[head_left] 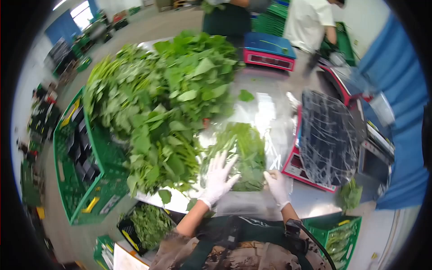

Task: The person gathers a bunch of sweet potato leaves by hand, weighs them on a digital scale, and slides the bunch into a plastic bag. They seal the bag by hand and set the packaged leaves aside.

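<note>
A clear plastic bag (238, 204) lies flat on the metal table (270, 103) right in front of me, with leafy green vegetables (245, 153) inside, stems pointing away. My left hand (219, 177), in a white glove, rests on the bag's left side with fingers spread. On the right edge of the bag, my gloved right hand (276, 186) has its fingers pinched together on the plastic. A large heap of loose leafy greens (166, 90) covers the table to the left of the bag, reaching close to my left hand.
A red scale (292, 166) carrying plastic bags (328, 135) stands right; another scale (270, 50) is at the back. Green crates (72, 198) flank the table left and lower right. A person in white (310, 27) works at back right; another in a dark apron (227, 20) stands opposite.
</note>
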Motion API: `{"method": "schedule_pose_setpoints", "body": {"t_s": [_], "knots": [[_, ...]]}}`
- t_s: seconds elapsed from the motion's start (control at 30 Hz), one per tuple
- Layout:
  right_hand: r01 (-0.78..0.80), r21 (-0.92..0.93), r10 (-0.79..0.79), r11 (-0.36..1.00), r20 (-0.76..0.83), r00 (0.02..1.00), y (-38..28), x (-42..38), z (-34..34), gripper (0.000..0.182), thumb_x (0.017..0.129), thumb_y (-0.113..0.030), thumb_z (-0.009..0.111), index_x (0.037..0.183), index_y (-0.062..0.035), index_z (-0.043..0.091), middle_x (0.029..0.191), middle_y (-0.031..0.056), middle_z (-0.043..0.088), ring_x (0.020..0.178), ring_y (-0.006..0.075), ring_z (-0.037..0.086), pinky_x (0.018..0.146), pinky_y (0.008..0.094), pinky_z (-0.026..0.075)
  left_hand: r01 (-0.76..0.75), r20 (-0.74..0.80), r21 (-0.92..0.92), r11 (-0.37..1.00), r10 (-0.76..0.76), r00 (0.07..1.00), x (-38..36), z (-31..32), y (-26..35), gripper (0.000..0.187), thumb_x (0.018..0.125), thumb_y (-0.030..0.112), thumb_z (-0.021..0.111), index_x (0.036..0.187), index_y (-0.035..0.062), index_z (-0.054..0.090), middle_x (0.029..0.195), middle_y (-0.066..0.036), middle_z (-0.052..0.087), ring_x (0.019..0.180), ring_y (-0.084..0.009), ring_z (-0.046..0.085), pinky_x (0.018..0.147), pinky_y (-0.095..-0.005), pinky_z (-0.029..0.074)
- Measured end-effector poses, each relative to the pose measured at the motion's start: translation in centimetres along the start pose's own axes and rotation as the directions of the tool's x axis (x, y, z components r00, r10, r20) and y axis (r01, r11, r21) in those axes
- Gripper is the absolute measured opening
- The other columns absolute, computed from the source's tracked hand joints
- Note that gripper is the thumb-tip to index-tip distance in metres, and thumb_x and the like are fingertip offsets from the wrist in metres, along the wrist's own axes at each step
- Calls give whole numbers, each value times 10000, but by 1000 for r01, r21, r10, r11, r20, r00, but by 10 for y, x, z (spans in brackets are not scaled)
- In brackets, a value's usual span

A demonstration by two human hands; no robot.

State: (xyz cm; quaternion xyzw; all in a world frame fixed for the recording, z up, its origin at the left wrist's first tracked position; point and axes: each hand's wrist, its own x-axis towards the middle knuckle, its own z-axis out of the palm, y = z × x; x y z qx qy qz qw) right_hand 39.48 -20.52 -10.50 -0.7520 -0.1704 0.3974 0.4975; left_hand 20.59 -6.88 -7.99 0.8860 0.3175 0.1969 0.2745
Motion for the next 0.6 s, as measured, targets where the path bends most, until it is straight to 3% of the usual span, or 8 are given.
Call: {"method": "schedule_pose_setpoints", "body": {"t_s": [0.23, 0.33, 0.37, 0.43, 0.47, 0.5, 0.53, 0.6], "knots": [[-99, -114, 121, 989, 212, 970, -26, 13, -2, 509, 902, -476, 613, 1092, -5, 647, 861, 51, 649, 732, 135, 583, 646, 292, 480, -4, -169, -357, 934, -60, 984, -1, 13, -10, 542, 830, 72, 534, 1360, -28, 480, 1468, -225, 395, 1388, -352, 342, 1161, -424, 225], [130, -131, -95, 983, 246, 965, -66, 11, 8, 394, 927, -411, 583, 984, -27, 646, 754, 28, 601, 649, 103, 540, 598, 285, 458, 155, -163, -628, 763, -323, 932, -1, 2, 20, 419, 952, 83, 428, 1352, -38, 470, 1474, -211, 387, 1386, -323, 350, 1152, -414, 257], [220, 20, -216, 975, 299, 930, -81, 13, 14, 319, 893, -327, 579, 867, -12, 622, 661, 50, 573, 571, 144, 545, 537, 315, 437, 2, -245, -247, 969, -64, 967, -4, 4, 1, 424, 990, 162, 374, 1362, -14, 475, 1455, -209, 412, 1362, -322, 388, 1140, -431, 293], [229, 120, -258, 966, 352, 900, -123, 8, 30, 226, 867, -209, 589, 846, 14, 622, 668, 60, 579, 577, 148, 548, 540, 311, 446, 228, -206, -650, 724, -457, 865, 7, -5, 4, 460, 1012, 238, 311, 1377, 20, 485, 1433, -196, 444, 1331, -319, 431, 1122, -441, 331], [260, 183, -309, 948, 331, 891, -131, 16, 49, 195, 842, -172, 586, 816, 16, 629, 660, 67, 579, 572, 140, 550, 527, 312, 454, 153, -232, -657, 738, -392, 890, 10, -8, 5, 533, 1017, 366, 274, 1395, 55, 486, 1436, -183, 450, 1334, -310, 433, 1119, -451, 336], [343, 174, -383, 923, 317, 868, -141, 23, 63, 185, 815, -156, 585, 796, 19, 638, 671, 79, 595, 574, 148, 568, 517, 318, 466, 61, -205, -818, 572, -388, 898, 8, -12, -12, 632, 937, 476, 484, 1410, 57, 464, 1443, -162, 430, 1311, -316, 426, 1098, -432, 347], [246, 254, -328, 936, 364, 872, -160, 15, 68, 185, 796, -151, 588, 770, 24, 644, 661, 91, 616, 569, 164, 596, 523, 324, 481, 107, -148, -872, 478, -465, 873, 11, -15, -23, 653, 941, 486, 472, 1443, 71, 419, 1451, -159, 423, 1316, -320, 423, 1102, -438, 342], [399, 148, -426, 905, 327, 844, -186, 4, 72, 193, 784, -129, 590, 674, 20, 643, 589, 101, 631, 514, 180, 613, 509, 330, 487, 158, -66, -912, 379, -515, 854, 32, -35, -38, 676, 944, 495, 460, 1475, 86, 374, 1458, -156, 415, 1321, -323, 420, 1106, -444, 338]]}}
